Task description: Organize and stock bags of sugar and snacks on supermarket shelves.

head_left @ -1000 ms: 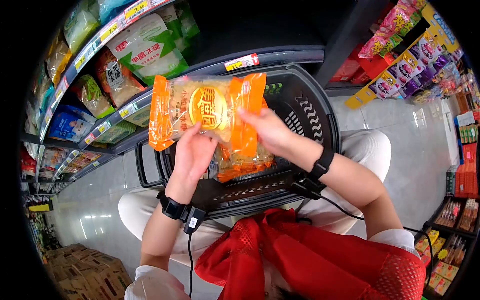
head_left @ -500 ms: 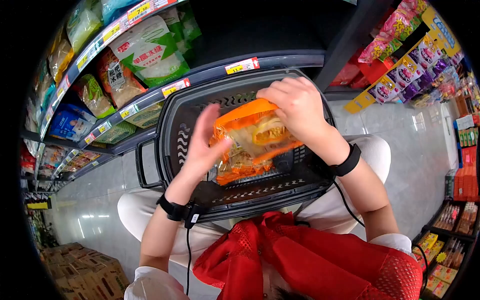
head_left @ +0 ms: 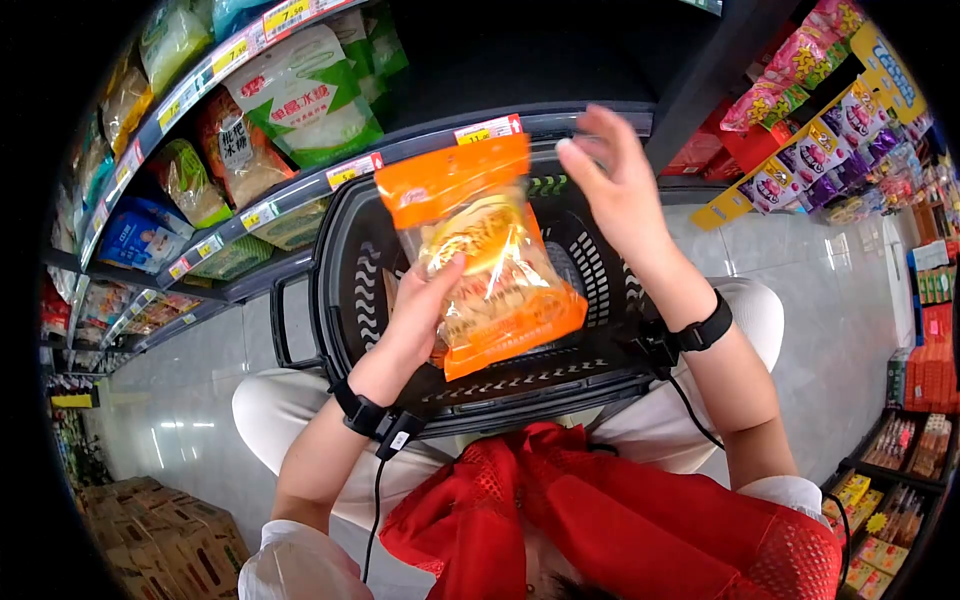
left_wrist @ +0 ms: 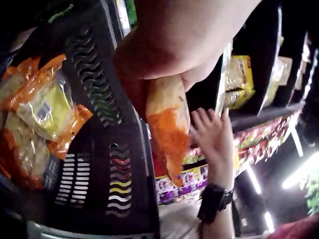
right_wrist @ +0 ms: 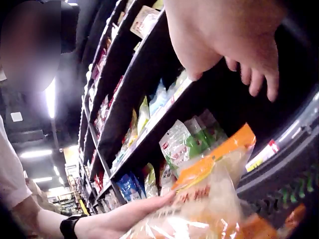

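My left hand (head_left: pixel 415 315) holds a clear bag of rock sugar (head_left: pixel 490 245) with orange ends, its thumb over the front and the other fingers behind, out of sight. The bag is tilted above the black shopping basket (head_left: pixel 590 250). Apart from it, to the right, my right hand (head_left: pixel 620 190) is raised with fingers spread and nothing in them. In the left wrist view several similar orange bags (left_wrist: pixel 47 107) lie inside the basket. The right wrist view shows the right hand (right_wrist: pixel 234 40) above the held bag.
Beyond the basket runs a shelf edge with price tags (head_left: pixel 490 130). Bags of sugar (head_left: pixel 305 100) stand on the shelf at left. Hanging snack packs (head_left: pixel 800 165) are at the right. Cardboard boxes (head_left: pixel 165 540) sit on the floor at lower left.
Both hands held the bag a second ago; then the right hand gripped it low over the basket. Now the left hand has it, turned more upright, and the right hand has let go.
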The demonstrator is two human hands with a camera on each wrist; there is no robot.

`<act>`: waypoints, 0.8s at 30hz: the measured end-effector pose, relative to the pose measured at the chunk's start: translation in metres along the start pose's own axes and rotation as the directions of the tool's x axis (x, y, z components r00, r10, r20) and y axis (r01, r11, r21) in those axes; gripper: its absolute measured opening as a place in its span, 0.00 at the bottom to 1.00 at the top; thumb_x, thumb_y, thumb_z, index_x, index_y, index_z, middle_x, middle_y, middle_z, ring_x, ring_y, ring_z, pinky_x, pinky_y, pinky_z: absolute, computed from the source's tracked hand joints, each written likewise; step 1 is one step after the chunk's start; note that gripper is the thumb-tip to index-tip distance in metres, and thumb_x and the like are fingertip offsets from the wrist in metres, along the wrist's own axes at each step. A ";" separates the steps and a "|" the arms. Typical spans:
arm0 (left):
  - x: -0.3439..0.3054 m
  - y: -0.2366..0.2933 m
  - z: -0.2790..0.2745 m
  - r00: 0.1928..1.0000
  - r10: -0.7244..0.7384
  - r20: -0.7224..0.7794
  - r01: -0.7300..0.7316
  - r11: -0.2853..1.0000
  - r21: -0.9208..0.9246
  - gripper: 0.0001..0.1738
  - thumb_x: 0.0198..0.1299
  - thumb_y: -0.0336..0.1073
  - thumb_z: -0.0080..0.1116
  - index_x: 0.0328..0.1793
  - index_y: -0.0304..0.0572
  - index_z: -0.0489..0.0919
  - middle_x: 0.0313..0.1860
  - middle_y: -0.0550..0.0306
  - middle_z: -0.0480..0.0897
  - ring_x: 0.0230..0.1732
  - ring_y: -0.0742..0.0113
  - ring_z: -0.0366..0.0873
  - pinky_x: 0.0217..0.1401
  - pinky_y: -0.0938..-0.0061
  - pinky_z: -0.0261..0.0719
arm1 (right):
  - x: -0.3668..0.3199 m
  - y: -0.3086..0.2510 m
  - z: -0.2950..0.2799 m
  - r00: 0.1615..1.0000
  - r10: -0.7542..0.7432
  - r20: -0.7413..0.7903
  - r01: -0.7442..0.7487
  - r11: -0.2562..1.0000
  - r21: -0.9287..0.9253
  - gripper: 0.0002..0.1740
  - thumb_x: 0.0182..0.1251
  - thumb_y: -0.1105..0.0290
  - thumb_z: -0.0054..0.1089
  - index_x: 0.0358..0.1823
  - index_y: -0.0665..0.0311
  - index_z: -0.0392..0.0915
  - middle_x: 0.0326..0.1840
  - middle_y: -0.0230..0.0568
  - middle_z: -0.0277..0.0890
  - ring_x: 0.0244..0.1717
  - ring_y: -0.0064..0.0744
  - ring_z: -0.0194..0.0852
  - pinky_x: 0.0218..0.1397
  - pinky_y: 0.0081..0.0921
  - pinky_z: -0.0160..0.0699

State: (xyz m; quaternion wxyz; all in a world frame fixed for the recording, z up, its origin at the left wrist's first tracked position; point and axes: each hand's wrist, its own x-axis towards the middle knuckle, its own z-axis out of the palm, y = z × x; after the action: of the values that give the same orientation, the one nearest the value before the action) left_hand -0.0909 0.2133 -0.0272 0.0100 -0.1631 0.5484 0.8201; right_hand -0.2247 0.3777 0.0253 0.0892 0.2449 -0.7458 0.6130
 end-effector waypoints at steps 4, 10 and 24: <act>0.004 0.001 -0.013 0.978 -0.206 0.015 0.202 0.942 -0.267 0.20 0.59 0.35 0.51 0.55 0.36 0.65 0.49 0.57 0.74 0.47 0.72 0.73 0.49 0.76 0.73 | -0.026 0.004 0.017 0.626 0.476 0.618 -0.727 0.644 0.239 0.41 0.54 0.47 0.56 0.52 0.82 0.60 0.48 0.58 0.67 0.49 0.38 0.67 0.50 0.29 0.68; -0.025 0.022 -0.005 0.985 0.121 0.126 -0.157 0.931 0.329 0.23 0.56 0.32 0.53 0.57 0.34 0.63 0.49 0.56 0.74 0.50 0.72 0.71 0.53 0.76 0.68 | -0.038 0.002 0.024 0.584 0.337 0.738 -0.778 0.492 0.391 0.23 0.60 0.64 0.54 0.52 0.72 0.66 0.48 0.43 0.71 0.46 0.27 0.71 0.47 0.23 0.71; -0.002 0.020 0.003 0.981 0.190 0.031 -0.189 0.981 -0.043 0.18 0.61 0.33 0.47 0.56 0.35 0.64 0.50 0.56 0.73 0.50 0.74 0.70 0.52 0.78 0.67 | -0.016 0.005 0.038 0.981 0.009 0.195 0.060 0.937 -0.345 0.24 0.54 0.54 0.57 0.37 0.72 0.70 0.22 0.52 0.75 0.25 0.45 0.77 0.28 0.34 0.75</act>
State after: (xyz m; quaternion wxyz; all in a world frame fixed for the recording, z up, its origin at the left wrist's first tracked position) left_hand -0.0941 0.2086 -0.0072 -0.0619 -0.0961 0.5448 0.8307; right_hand -0.2073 0.3458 0.0049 0.0663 0.2934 -0.8445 0.4432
